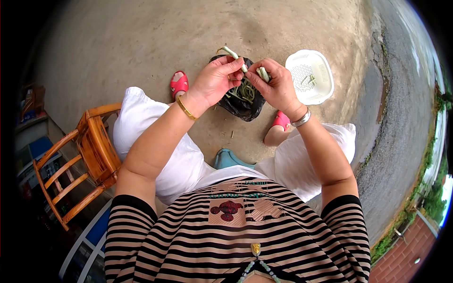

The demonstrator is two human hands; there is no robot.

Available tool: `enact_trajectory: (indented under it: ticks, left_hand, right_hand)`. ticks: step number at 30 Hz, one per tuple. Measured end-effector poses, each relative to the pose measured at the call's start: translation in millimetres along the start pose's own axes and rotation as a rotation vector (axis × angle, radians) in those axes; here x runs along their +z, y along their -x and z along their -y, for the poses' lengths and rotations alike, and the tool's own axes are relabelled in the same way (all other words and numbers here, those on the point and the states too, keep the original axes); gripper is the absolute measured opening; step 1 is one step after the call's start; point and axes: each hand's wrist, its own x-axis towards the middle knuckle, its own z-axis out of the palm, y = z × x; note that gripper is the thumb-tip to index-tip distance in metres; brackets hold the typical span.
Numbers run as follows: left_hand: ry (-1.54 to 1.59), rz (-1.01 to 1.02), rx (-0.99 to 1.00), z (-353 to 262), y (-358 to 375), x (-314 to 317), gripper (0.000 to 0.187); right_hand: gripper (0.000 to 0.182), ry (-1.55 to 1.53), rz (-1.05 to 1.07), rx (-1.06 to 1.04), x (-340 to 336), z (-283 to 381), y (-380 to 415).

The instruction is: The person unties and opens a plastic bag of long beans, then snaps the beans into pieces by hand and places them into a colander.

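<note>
My left hand [218, 79] pinches a pale green bean [230, 52] between thumb and fingers, its thin curled end sticking out to the upper left. Close beside it, my right hand [277, 85] is closed on short bean pieces [263, 74], with its thumb and fingertip near the lower end of the bean. Below both hands an open black plastic bag [253, 112] sits on the ground. Long green beans [244, 92] lie tangled in it, partly hidden by the hands. To the right stands a white colander [324, 89] with a few green pieces [309, 80] at its bottom.
A wooden chair [96, 151] stands to my left. Red sandals [179, 83] are on my feet, either side of the bag. Something blue-green [228, 158] shows beneath me. Concrete ground [141, 42] stretches ahead, with a grey road [401, 94] at right.
</note>
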Motion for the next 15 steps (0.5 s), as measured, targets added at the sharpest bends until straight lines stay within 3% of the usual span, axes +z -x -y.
enact_trajectory:
  ticks: [7,10,13,15]
  left_hand:
    - [-0.195,-0.062,-0.174,1.1,-0.2,-2.6,0.011]
    - [-0.171,-0.023,-0.303,-0.1,-2.4,-2.0,0.012]
    - [-0.155,0.076,-0.393,-2.9,-1.0,-2.1,0.011]
    - [-0.120,0.099,-0.391,-0.3,-0.1,-3.5,0.011]
  right_hand:
    - [0.007,-0.010,0.160,-0.072,-4.7,-5.7,3.5]
    - [0.008,-0.426,0.265,0.340,-4.0,-6.8,7.3]
    - [0.008,-0.640,0.311,0.656,-16.2,1.7,0.1]
    - [0.008,-0.651,0.223,0.695,-16.6,-3.0,-2.0]
